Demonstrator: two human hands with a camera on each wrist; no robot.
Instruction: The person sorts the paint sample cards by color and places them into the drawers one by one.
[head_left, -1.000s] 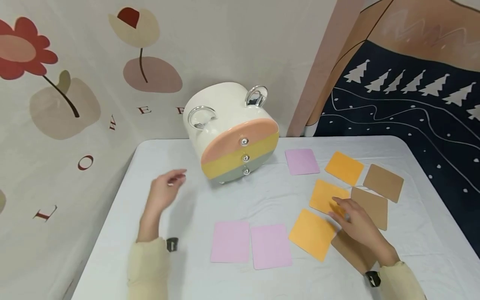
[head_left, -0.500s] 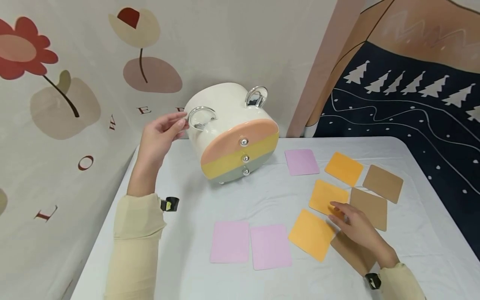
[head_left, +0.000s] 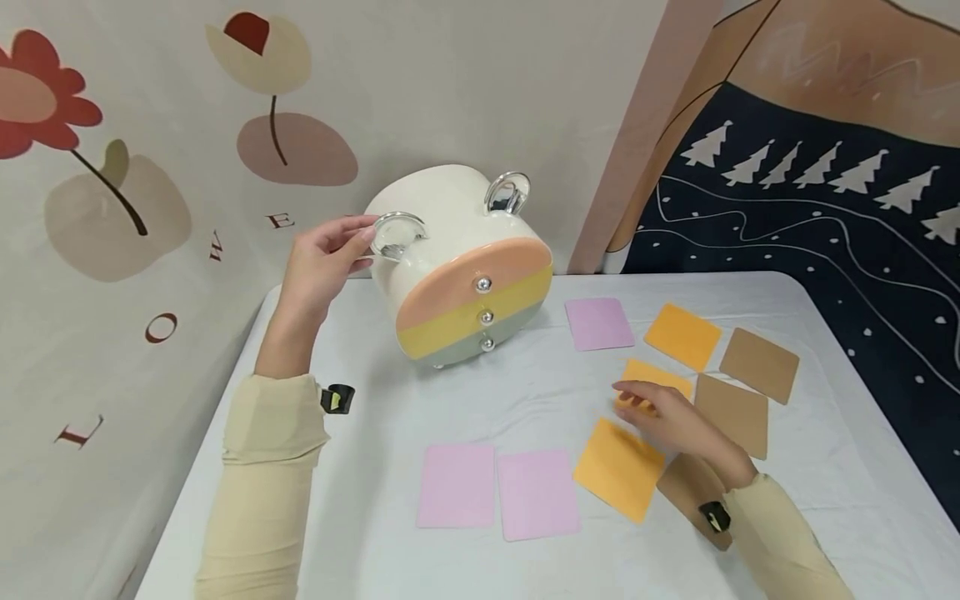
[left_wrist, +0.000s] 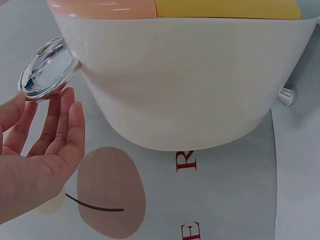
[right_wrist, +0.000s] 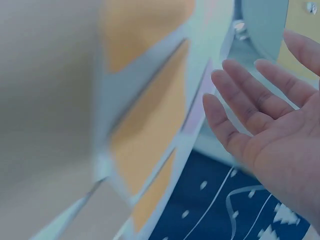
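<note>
A small white chest has an oval front in peach, yellow and green bands, with silver knobs down its middle. Two silver ring-shaped ears stand on top. My left hand pinches the outer rim of the left silver ear between thumb and fingers; the left wrist view shows the thumb on the ear's edge. Over the middle orange card hovers my right hand, its fingers relaxed, holding nothing. It partly hides that card. In the right wrist view the palm and spread fingers show plainly.
Two pink cards lie near the front, and another pink card is right of the chest. Orange cards and brown cards cover the right side of the white table. A printed cloth hangs behind.
My left hand has risen from the table's left side to the chest's left ear and taken hold of it. My right hand has shifted left over the orange cards.
</note>
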